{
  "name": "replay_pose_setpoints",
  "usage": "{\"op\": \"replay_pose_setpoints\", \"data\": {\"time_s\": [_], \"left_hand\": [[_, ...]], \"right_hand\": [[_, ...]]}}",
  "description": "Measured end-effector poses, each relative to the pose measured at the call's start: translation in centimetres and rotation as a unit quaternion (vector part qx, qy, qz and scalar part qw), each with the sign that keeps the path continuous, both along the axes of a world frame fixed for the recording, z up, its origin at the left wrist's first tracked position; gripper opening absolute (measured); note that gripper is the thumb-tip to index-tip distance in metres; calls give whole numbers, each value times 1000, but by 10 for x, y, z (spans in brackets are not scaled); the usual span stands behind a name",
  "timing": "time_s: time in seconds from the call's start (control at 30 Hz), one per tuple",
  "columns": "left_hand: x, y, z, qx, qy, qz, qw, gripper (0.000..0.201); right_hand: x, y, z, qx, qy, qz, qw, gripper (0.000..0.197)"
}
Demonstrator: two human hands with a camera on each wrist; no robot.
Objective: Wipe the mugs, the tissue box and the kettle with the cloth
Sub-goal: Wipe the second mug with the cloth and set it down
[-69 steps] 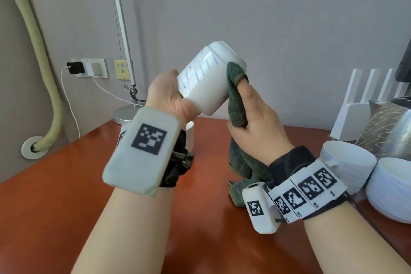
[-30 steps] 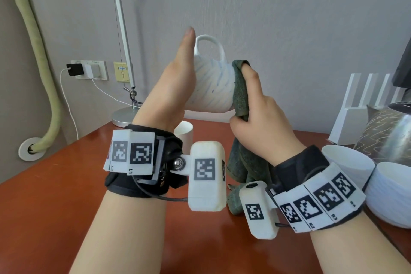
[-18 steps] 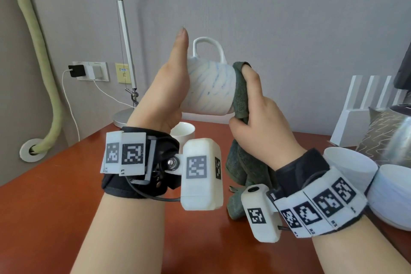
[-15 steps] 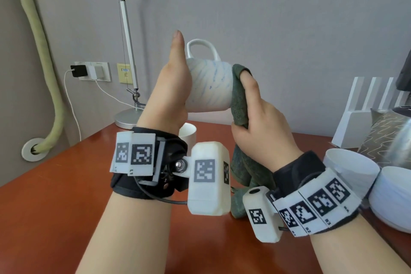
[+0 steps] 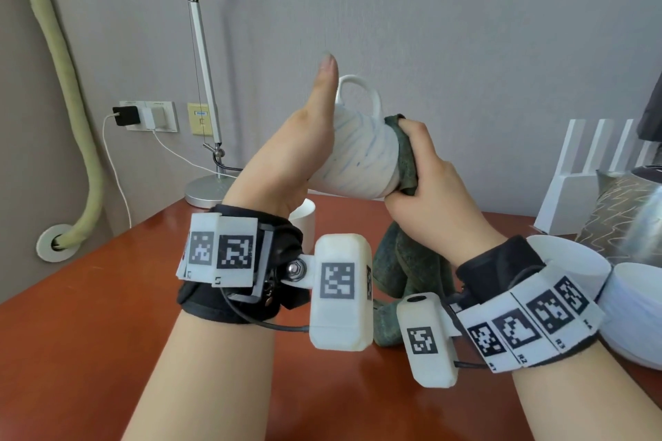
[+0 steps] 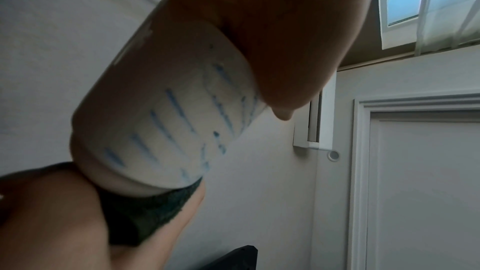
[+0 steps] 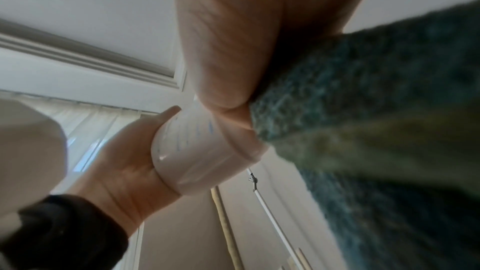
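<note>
Item: striped mug (image 5: 358,157), white with blue streaks, held in the air above the counter (image 5: 89,297). Long axis near level, tilted slightly; handle uppermost; one end toward each of the hands.
Left hand (image 5: 286,154): palm over the left end, thumb raised straight; fingers hidden, so grip cannot be told.
Right hand (image 5: 430,190): clenched round the green cloth (image 5: 406,161), pressing it against the right end; the rest of the cloth hangs to the counter.
Pending, right: plain mug (image 5: 569,261), kettle (image 5: 627,218). Second plain mug (image 5: 304,222) behind the left wrist.
Judgement: the right hand is nearer the unwiped wall.
</note>
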State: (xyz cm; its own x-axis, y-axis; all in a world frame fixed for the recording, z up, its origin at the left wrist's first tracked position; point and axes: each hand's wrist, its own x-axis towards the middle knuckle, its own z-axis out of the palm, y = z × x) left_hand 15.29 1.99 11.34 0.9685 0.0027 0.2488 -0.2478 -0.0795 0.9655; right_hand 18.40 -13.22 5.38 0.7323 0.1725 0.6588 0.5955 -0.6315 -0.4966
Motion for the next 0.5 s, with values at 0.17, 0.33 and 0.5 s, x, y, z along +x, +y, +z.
{"op": "replay_pose_setpoints", "data": {"time_s": [0.17, 0.33, 0.5], "left_hand": [[16, 7, -3, -143, 28, 28, 989, 71], [35, 13, -9, -354, 40, -60, 933, 75], [42, 24, -12, -466, 58, -111, 876, 73]], "right_hand": [[-1, 10, -6, 8, -42, 2, 999, 77], [1, 11, -13, -45, -130, -11, 990, 79], [4, 11, -19, -22, -195, -46, 980, 81]]}}
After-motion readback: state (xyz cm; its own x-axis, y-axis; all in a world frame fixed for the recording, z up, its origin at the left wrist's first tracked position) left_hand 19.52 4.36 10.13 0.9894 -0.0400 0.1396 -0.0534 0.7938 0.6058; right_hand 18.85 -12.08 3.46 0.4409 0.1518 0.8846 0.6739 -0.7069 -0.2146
